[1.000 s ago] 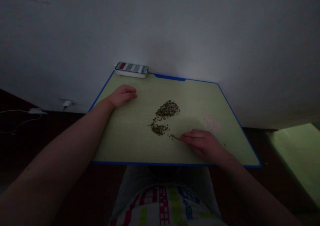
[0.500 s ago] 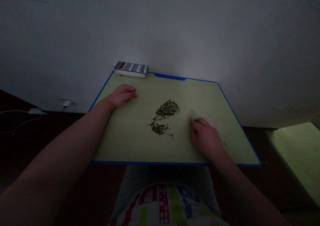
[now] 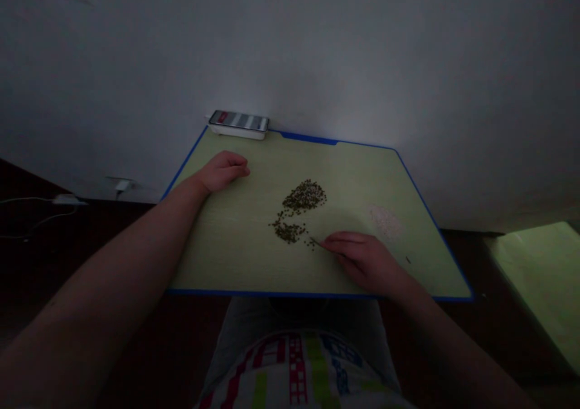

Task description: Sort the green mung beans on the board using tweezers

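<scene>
On the pale green tabletop (image 3: 235,246) my left hand (image 3: 225,170) rests in a loose fist at the left, and nothing shows in it. My right hand (image 3: 365,258) pinches a thin, pointed tool (image 3: 316,241), tweezers by its look, though most of it is hidden by the fingers. Its tip is beside a few loose beans right of the smaller pile of small green beans (image 3: 289,232). Just behind lies a larger pile of beans (image 3: 304,196) with pale grains mixed in. A spread of whitish grains (image 3: 385,220) lies beyond my right hand.
A white box with a dark, patterned top (image 3: 238,124) stands at the back left corner, near the wall (image 3: 317,52). A small dark sliver (image 3: 408,260) lies at the right. Blue edging (image 3: 272,293) rims the table. A plug and white cables (image 3: 122,185) are at far left.
My right hand has moved left and toward me, from near the whitish grains to the loose beans by the smaller pile. My left hand stays put.
</scene>
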`<state>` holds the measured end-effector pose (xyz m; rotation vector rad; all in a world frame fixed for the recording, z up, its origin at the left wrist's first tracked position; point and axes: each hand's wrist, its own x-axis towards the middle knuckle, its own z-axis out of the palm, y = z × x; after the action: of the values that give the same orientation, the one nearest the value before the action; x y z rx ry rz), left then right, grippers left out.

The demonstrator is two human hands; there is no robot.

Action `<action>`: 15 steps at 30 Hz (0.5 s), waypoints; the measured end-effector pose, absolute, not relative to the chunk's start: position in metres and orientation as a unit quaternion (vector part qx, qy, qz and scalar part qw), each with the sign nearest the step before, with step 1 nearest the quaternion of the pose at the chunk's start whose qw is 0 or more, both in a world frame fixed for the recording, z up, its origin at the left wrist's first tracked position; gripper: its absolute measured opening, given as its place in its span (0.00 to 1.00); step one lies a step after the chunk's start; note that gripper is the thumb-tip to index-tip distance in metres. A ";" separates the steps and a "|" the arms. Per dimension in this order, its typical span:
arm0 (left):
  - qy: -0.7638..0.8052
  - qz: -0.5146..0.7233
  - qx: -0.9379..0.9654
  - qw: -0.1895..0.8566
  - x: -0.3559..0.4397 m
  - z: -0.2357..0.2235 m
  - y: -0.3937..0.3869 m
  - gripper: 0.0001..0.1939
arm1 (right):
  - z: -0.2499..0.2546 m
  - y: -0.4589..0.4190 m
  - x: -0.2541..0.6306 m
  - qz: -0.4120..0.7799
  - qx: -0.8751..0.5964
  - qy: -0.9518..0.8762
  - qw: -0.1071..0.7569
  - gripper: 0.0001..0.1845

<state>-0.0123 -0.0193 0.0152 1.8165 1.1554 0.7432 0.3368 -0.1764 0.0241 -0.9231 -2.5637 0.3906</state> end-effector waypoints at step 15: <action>0.458 0.294 0.731 0.412 -0.013 0.015 -0.018 0.16 | 0.032 -0.191 0.348 0.173 -0.292 -0.922 0.184 0.20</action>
<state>-0.0127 -0.0184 0.0151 1.8389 1.1529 0.7405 0.3483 -0.1905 0.0322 -0.8243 -2.6012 0.4884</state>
